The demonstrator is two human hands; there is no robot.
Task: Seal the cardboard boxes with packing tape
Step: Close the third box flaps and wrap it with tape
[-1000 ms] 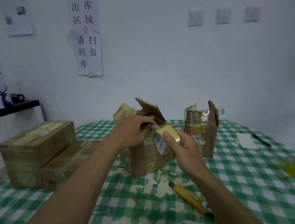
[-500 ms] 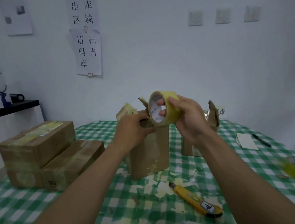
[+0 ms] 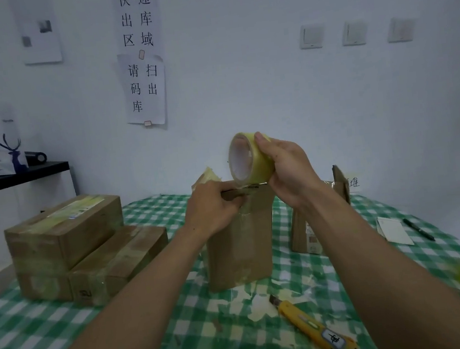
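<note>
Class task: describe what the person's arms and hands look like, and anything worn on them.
Both forearms are bare, with no sleeves in view. The left hand and right hand are bare too: no gloves, rings, watch or wristbands visible.

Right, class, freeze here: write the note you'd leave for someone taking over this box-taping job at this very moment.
Left hand grips the top edge of the upright box, mid-table.
Right hand holds the tape roll just above that top; a strip seems to run down to it.
Done: the stacked boxes on the left look taped.
Left to do: finish this seal, cut with the yellow knife lying in front, then tape the open box behind the right forearm.
</note>
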